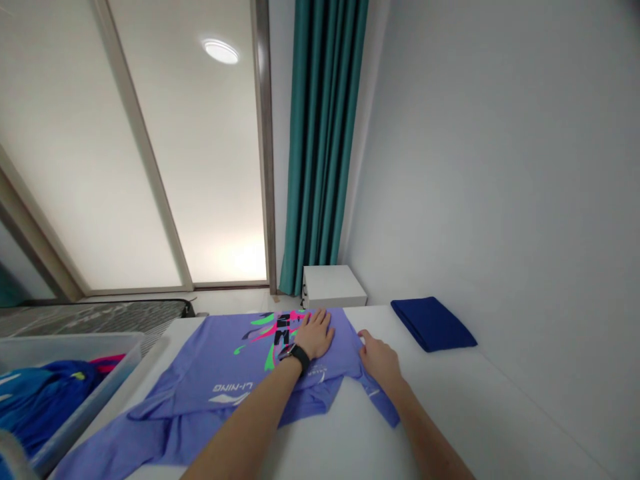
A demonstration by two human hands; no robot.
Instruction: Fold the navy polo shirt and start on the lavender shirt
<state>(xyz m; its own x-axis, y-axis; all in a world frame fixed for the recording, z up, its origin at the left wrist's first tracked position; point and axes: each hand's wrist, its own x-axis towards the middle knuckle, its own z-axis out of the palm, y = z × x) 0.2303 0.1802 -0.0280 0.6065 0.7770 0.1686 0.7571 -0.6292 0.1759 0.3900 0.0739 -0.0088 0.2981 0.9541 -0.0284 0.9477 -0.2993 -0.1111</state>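
Observation:
A purple shirt (200, 373) with a green, pink and black print and white lettering lies spread on the white table (435, 407), partly doubled over, with wrinkles at its lower left. My left hand (316, 335), with a black watch on the wrist, rests flat on the shirt's print, fingers spread. At the shirt's right edge, my right hand (380, 360) has its fingers closed on the purple fabric, thumb and forefinger pinching it. A sleeve hangs out below that hand, toward the table's front.
A folded dark blue cloth (433, 324) lies at the table's right, by the wall. At the left stands a translucent bin (117, 393) holding blue and red clothes. Behind the table are a white cabinet (334, 283) and a green curtain (325, 147).

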